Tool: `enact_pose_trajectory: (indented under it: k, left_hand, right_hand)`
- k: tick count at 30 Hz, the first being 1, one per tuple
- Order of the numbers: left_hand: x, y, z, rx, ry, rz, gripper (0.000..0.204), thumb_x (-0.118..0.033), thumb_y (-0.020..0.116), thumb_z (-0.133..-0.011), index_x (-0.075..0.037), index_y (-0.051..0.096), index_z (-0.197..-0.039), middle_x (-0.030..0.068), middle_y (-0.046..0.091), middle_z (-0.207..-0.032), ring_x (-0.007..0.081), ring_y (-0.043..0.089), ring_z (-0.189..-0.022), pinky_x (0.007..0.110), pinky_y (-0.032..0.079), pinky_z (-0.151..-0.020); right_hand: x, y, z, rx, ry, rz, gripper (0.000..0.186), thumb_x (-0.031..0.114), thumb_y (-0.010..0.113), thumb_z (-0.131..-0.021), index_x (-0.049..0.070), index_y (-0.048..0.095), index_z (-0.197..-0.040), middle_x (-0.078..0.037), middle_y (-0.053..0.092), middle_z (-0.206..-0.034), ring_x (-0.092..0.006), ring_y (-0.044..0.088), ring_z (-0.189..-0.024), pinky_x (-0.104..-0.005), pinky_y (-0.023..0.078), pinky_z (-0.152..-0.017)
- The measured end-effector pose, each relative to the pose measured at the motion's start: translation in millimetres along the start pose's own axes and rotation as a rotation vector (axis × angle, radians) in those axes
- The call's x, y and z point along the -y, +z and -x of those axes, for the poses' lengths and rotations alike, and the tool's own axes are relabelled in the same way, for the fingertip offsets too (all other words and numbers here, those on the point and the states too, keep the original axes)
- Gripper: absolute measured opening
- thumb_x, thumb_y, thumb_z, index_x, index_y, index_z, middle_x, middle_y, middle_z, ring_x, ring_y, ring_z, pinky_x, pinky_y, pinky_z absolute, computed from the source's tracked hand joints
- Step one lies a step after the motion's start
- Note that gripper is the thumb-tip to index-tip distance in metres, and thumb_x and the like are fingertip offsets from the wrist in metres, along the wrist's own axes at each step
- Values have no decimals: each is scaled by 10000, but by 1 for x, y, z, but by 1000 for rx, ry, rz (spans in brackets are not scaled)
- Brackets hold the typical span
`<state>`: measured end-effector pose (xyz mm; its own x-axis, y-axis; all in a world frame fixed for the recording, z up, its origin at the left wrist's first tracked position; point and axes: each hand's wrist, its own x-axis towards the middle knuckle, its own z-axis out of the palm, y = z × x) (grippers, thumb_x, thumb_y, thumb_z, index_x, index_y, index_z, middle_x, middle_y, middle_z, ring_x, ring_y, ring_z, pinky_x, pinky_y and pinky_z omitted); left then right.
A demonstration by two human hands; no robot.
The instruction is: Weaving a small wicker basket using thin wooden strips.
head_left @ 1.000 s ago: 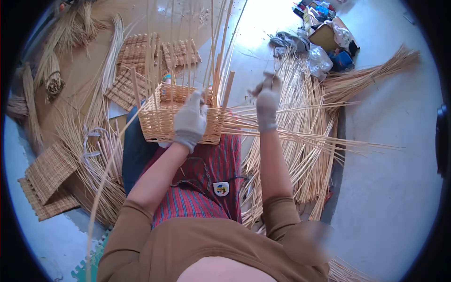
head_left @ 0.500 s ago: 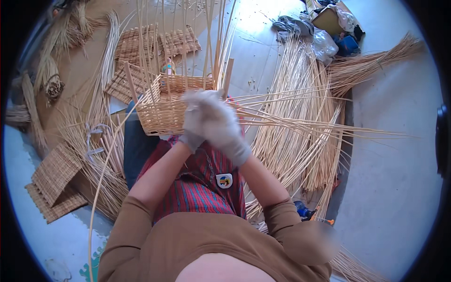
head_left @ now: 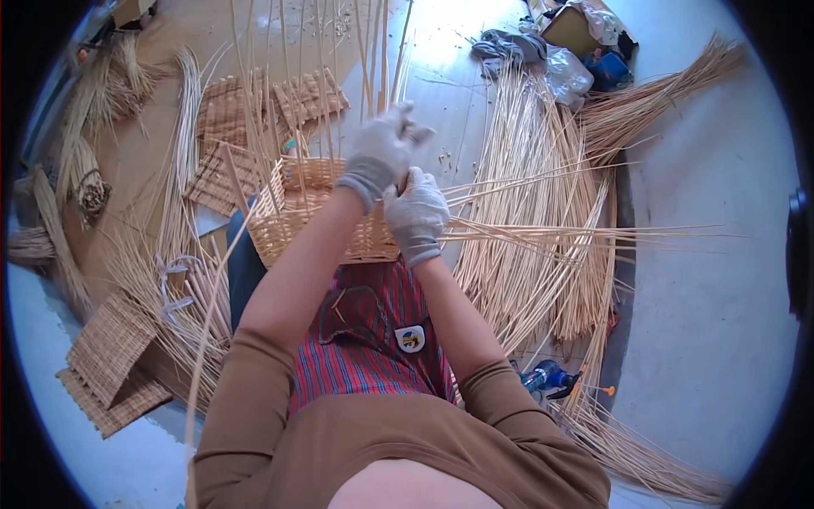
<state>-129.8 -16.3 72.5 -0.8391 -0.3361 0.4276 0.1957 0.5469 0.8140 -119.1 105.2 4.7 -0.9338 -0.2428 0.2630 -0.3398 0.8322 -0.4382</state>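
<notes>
A partly woven rattan basket (head_left: 280, 229) with tall upright stakes rests over my lap, on red striped cloth (head_left: 356, 369). Both my hands wear pale gloves. My left hand (head_left: 381, 148) is raised above the basket's right end, its fingertips blurred among the stakes, so what they hold is unclear. Just below it, my right hand (head_left: 415, 212) is closed on the basket's right corner, where long loose strands (head_left: 543, 229) stick out sideways to the right. The part under my fingers is hidden.
Woven mats (head_left: 220, 174) lie behind the basket, more mats (head_left: 110, 356) at lower left. Reed bundles (head_left: 526, 127) spread along both sides. Bags (head_left: 568, 76) and clutter sit at back right. A blue tool (head_left: 547, 382) lies beside my right elbow.
My right hand swung in from the right to the basket's corner. My left hand moved up and rightward, crossing above it. The view shifted slightly.
</notes>
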Motion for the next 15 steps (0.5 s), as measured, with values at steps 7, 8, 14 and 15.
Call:
enact_pose_trajectory:
  k: [7, 8, 14, 15]
  left_hand:
    - [48, -48, 155, -31, -155, 287, 338, -91, 722, -1031, -34, 663, -1359, 57, 733, -1107, 145, 712, -945, 301, 588, -863]
    - [65, -70, 181, -237, -292, 274, 292, -97, 713, -1041, -37, 671, -1323, 51, 728, -1099, 135, 701, -943, 300, 586, -849]
    - [149, -159, 196, -354, -433, 422, 402, -61, 797, -958, -46, 600, -1308, 50, 709, -1089, 149, 681, -994, 304, 567, -867]
    - [156, -163, 190, -238, -401, 417, 448, -58, 807, -945, -45, 583, -1333, 47, 704, -1088, 147, 676, -1010, 306, 563, -869]
  right_hand:
    - [0, -15, -11, 117, 16, -166, 447, 315, 795, -868, 67, 663, -1216, -215, 700, -1145, -414, 670, -1141, -488, 548, -976]
    - [15, -16, 0, -22, -76, -329, 475, 283, 799, -865, 59, 652, -1257, -218, 691, -1178, -412, 658, -1168, -485, 538, -1001]
    - [155, -26, 93, 172, -1173, -721, 476, 81, 626, -841, 152, 730, -1300, -115, 715, -1227, -328, 668, -1175, -492, 502, -1084]
    - [173, -30, 98, 293, -1214, -621, 510, 61, 617, -842, 162, 703, -1334, -105, 726, -1186, -319, 690, -1110, -476, 528, -1016]
